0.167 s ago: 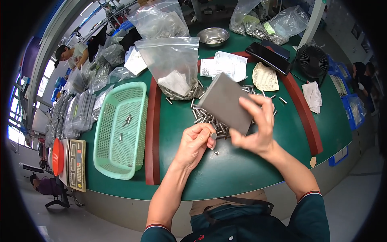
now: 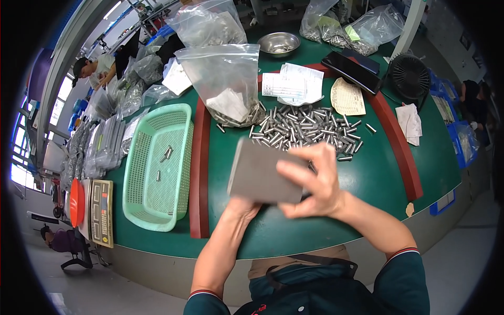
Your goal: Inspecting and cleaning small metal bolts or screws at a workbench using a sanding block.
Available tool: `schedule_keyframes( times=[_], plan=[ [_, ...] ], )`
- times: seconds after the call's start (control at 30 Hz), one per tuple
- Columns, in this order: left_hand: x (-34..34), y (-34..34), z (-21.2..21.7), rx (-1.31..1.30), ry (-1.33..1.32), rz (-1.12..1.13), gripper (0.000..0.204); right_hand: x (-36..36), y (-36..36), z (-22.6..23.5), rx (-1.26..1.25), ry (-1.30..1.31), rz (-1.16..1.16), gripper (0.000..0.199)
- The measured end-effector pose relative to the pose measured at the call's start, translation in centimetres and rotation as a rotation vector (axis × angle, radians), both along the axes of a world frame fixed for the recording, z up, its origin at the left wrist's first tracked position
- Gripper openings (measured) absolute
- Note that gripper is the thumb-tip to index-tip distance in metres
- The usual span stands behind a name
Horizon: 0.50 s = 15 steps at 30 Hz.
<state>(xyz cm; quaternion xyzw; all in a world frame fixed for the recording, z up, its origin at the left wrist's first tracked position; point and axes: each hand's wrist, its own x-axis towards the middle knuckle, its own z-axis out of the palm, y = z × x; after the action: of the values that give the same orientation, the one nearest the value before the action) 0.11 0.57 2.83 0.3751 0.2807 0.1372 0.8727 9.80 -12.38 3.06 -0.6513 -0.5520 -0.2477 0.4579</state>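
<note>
My right hand point(image 2: 321, 181) grips a flat grey rectangular pad point(image 2: 260, 172), slightly blurred, with the fingers on its face and edge. The pad is above the green table top, over my left hand point(image 2: 242, 207). It hides the fingers of that hand, which a moment earlier pinch a short metal pin with a flat head. Beyond the pad is a loose pile of metal pins point(image 2: 310, 126). A clear zip bag point(image 2: 220, 79), with more pins and a white paper inside, stands at the pile's left.
Left of a dark red strip point(image 2: 200, 173) is a green mesh basket point(image 2: 182, 173) with a few pins. A scale point(image 2: 101, 212) stands at the far left. Behind the pile are papers point(image 2: 294, 84), a metal bowl point(image 2: 278, 44), a phone point(image 2: 352, 72) and a black fan point(image 2: 408, 77).
My right hand has brought the grey pad left and nearer, over my left hand. The pad covers the pinched pin and uncovers the pile of pins.
</note>
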Motion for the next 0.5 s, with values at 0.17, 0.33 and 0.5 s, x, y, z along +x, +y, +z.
schedule_keyframes(
  times=[0.17,0.33,0.5],
  plan=[
    [-0.4,3.1,-1.3,0.128,-0.436,-0.338,0.018,3.8,-0.6,-0.4,0.043,0.112,-0.302,0.067],
    [0.0,2.6,-1.6,0.056,-0.428,-0.325,0.016,3.6,-1.4,-0.1,0.041,0.130,-0.312,0.068],
    [-0.2,2.7,-1.6,0.040,-0.415,-0.324,0.015,3.8,-1.2,-0.6,0.018,0.154,-0.304,0.068]
  ],
)
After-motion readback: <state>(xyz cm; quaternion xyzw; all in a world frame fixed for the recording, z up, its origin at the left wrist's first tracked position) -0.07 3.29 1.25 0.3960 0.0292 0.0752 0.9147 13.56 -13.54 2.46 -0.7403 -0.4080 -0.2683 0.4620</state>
